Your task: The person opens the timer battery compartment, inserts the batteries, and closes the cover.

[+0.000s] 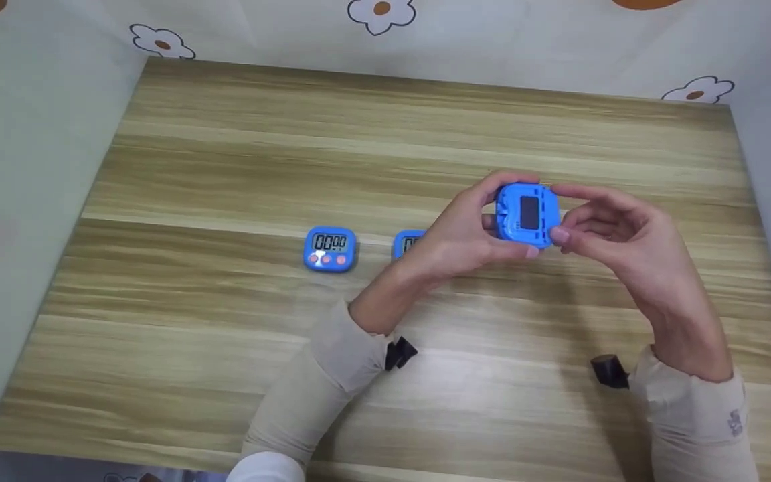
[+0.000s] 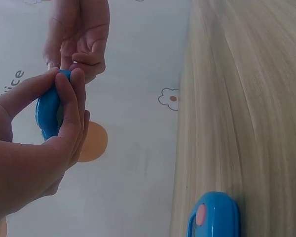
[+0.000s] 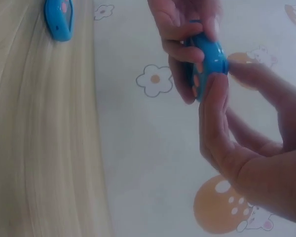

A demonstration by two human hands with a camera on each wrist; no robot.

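Note:
A blue digital timer (image 1: pixel 541 224) is held up off the table with its back toward the head camera, showing a dark rectangular patch. My left hand (image 1: pixel 456 234) grips it from the left, fingers over its top edge and thumb along the bottom. On the other side, my right hand (image 1: pixel 626 234) pinches the right edge, forefinger at the upper corner and thumb at the lower one. Pink buttons on the timer's front (image 3: pixel 198 79) show in the right wrist view. In the left wrist view, the timer (image 2: pixel 49 111) appears edge-on between the left fingers and thumb.
Two more blue timers lie face up on the wooden table (image 1: pixel 191 321): one timer (image 1: pixel 330 249) reads zeros, while another timer (image 1: pixel 407 242) is partly hidden behind the left hand. A pale flower-patterned sheet (image 1: pixel 492 40) rises beyond the table's back edge.

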